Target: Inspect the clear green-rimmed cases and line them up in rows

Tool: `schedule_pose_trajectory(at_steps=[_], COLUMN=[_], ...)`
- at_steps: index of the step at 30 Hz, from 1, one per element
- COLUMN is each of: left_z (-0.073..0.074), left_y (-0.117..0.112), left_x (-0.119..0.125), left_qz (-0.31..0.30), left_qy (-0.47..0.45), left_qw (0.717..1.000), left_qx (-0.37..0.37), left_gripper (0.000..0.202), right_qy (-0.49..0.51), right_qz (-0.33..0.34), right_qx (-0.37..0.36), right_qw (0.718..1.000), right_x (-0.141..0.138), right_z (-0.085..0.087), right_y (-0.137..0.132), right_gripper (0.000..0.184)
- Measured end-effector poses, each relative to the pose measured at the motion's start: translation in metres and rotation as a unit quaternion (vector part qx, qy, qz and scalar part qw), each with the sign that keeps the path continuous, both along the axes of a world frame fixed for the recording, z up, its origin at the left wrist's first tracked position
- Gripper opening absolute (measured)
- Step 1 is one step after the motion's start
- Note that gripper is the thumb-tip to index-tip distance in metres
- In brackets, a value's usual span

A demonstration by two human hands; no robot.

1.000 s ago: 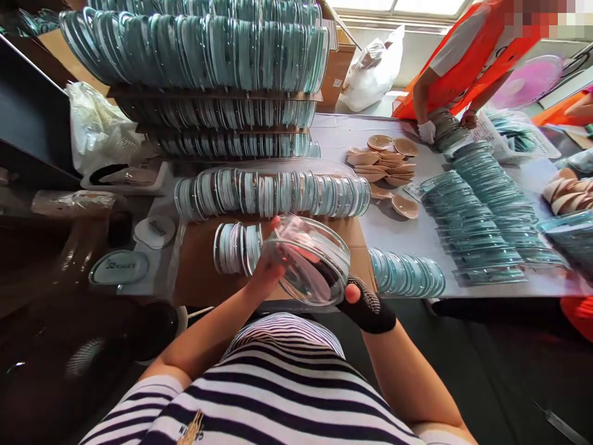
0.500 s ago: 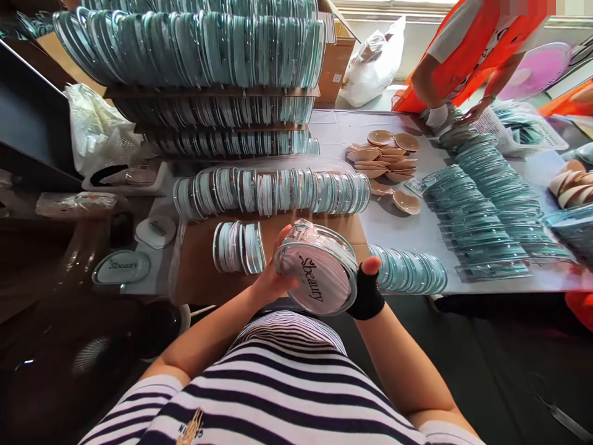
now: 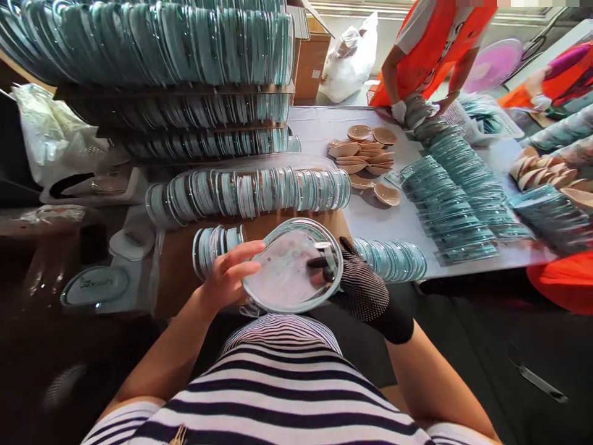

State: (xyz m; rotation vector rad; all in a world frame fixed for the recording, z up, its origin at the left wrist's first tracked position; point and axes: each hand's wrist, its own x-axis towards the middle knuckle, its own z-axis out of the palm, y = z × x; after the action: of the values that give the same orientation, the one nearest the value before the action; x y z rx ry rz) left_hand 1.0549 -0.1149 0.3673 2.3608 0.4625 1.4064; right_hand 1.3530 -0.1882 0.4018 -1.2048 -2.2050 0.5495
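- White covered the table [image 3: 370,224], which stretched from the left to the far right.
- Tiers of clear cases [image 3: 185,46], packed edge to edge, rose at the far left.
- A co-worker in an orange vest [image 3: 428,52] stood beyond the table's far side, right of centre, hands at a teal bundle.
- Brown cardboard [image 3: 173,262] lay in the near part, with a long row of cases [image 3: 250,193] along its far side.
- Flat teal pouches [image 3: 449,213] overlapped in lines on the right.
- The clear oval case [image 3: 287,275] was held up between both hands, above the near edge of the table.
- The right hand [image 3: 368,293], in a black dotted glove, had its fingers clamped on the case's right rim; whether one dark finger was inside it or behind it, I could not tell.
- The bare left hand [image 3: 227,275] had its fingers slightly apart, reaching the case's left rim; I could not tell whether they gripped.
- Beige cups [image 3: 364,150] sat heaped farther off, right of the long row.
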Motion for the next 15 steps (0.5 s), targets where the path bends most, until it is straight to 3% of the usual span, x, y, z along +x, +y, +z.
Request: schedule_pose_trajectory(at_steps=[3,6,9,12,13,15], left_z=[0.003,-0.001,-0.012,-0.029,-0.035,-0.045], left_y=[-0.006,-0.006,-0.006,-0.011,-0.014,-0.019], left_x=[0.006,0.017,0.035,0.058,0.065,0.078], left_qz=[-0.021,-0.036,-0.037,-0.015,-0.006,-0.004], left_qy=[-0.014,-0.023,0.035,0.180,0.211,0.235], left_qw=[0.999,0.999,0.990,0.936,0.919,0.903], left_qx=[0.019,-0.006,-0.134,-0.302,-0.334,-0.360], left_gripper=[0.029,0.033,0.050,0.083,0.092,0.096], right_qy=[-0.050,-0.037,-0.013,-0.021,-0.020,-0.016], right_qz=[-0.099,-0.203,-0.209,-0.129,-0.137,-0.238], right_qx=[0.114,0.166,0.118,0.035,0.009,-0.020], right_qw=[0.987,0.964,0.971,0.991,0.990,0.971], right_x=[0.013,0.020,0.020,0.034,0.048,0.094], right_z=[-0.002,-0.008,-0.016,-0.026,-0.030,-0.034], right_y=[-0.016,-0.025,-0.030,-0.031,-0.031,-0.032], right_gripper=[0.027,0.061,0.093,0.080,0.075,0.073])
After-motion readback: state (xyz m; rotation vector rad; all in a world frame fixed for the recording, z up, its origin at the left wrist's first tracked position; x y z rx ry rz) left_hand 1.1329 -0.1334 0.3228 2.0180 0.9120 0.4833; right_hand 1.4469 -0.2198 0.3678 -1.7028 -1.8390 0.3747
